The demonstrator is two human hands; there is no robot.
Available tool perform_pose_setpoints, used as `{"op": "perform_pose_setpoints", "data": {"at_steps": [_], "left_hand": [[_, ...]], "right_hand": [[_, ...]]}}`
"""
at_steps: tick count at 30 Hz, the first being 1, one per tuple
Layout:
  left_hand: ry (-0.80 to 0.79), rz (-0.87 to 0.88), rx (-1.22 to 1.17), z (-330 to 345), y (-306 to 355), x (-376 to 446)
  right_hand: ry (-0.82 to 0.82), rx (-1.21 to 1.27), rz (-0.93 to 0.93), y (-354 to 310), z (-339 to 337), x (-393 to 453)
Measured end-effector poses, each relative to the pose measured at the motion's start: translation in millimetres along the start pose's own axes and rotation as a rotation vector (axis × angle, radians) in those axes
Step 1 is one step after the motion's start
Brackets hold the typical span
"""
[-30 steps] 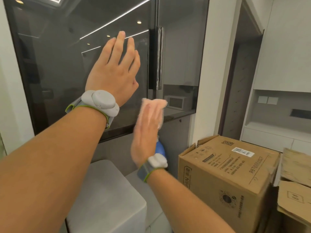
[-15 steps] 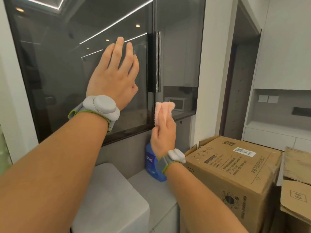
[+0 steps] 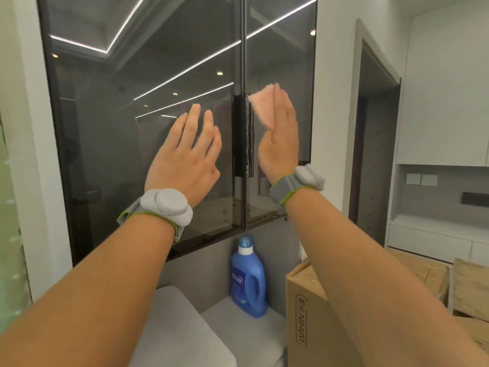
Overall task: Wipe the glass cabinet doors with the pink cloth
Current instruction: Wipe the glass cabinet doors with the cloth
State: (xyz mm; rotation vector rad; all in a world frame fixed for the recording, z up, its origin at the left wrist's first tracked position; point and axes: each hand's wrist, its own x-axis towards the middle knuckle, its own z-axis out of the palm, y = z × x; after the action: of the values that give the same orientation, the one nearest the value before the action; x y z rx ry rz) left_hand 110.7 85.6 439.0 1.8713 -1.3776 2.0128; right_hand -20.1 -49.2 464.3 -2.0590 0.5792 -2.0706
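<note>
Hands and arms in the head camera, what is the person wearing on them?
Both forearms are bare, with no sleeves in view. The left hand and right hand each have a grey wrist strap edged in bright green, carrying a rounded, pale grey plastic pod. No gloves, rings or cables show.

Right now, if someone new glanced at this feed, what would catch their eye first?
Two bare forearms reach up to the dark glass cabinet doors: the left hand lies flat and open on the left pane, and the right hand presses the pink cloth to the right pane beside the centre handles. Below, a blue detergent bottle stands against the wall, with a cardboard box to its right.
</note>
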Motion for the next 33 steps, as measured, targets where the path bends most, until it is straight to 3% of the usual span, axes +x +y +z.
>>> {"op": "perform_pose_setpoints", "data": {"at_steps": [7, 17, 25, 33], "left_hand": [[-0.016, -0.003, -0.005, 0, -2, 2], [-0.014, -0.008, 0.006, 1, 0, 2], [-0.024, -0.005, 0.02, 0, -1, 1], [-0.015, -0.007, -0.006, -1, -2, 0]], "right_hand": [[-0.168, -0.041, -0.081, -13, 25, 20], [-0.094, -0.204, -0.12, 13, 42, -40], [-0.086, -0.186, -0.131, 30, 29, -91], [-0.254, -0.202, -0.054, 47, 1, -130]]}}
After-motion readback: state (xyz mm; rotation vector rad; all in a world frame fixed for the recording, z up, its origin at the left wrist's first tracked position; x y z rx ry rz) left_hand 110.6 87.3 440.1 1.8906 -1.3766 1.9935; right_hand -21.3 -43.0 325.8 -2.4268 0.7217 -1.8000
